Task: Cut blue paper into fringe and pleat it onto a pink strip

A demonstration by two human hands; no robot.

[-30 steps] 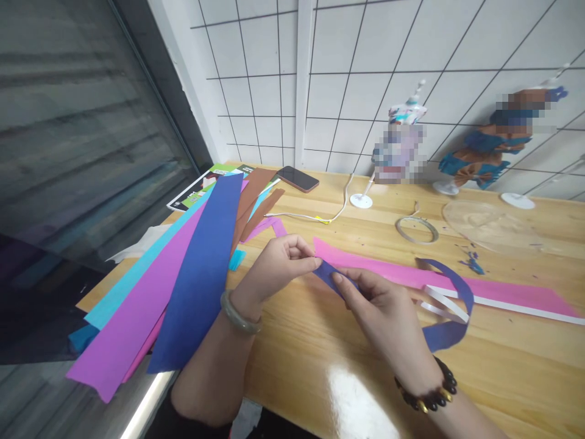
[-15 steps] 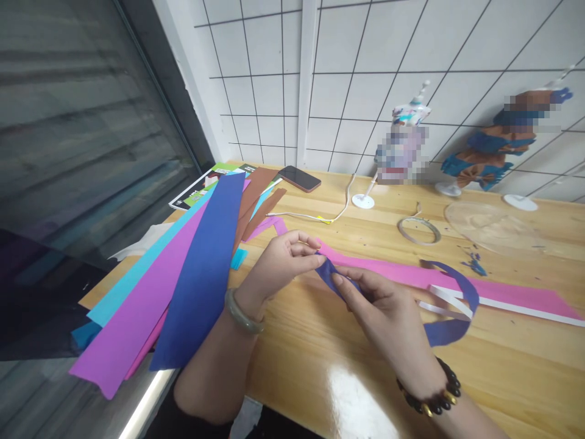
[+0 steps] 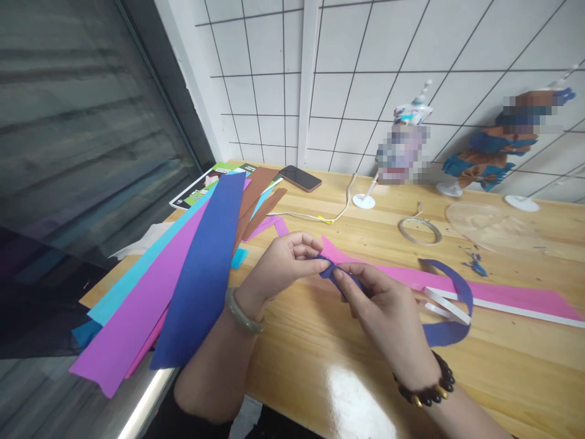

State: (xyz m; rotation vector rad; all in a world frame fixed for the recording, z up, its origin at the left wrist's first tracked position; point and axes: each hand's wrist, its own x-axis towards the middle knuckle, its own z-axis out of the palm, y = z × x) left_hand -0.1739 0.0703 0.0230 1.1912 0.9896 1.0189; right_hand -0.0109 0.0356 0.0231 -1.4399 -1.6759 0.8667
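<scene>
Between my two hands a dark blue crepe paper strip (image 3: 328, 270) is bunched and pinched. My left hand (image 3: 292, 259) grips its left end between thumb and fingers. Close beside it, my right hand (image 3: 381, 305) pinches the strip with thumb and forefinger. The strip's loose tail (image 3: 450, 332) curls out past my right hand, with white tape backing (image 3: 450, 305) hanging along it. Beneath and behind the hands lies a pink crepe paper strip (image 3: 503, 294) with a white edge. Parts of the blue strip are hidden by my fingers.
Left of my hands, long paper sheets, including a blue sheet (image 3: 201, 274), overhang the table edge. A phone (image 3: 300, 178), a white cable (image 3: 338, 213), a tape roll (image 3: 419, 231), blue scraps (image 3: 478, 266) and two dressed mannequin stands (image 3: 363, 201) lie or stand farther back.
The blue strip between my fingers has become more folded and bunched. My right hand has shifted slightly, and the strip's loose tail has drawn a little to the left.
</scene>
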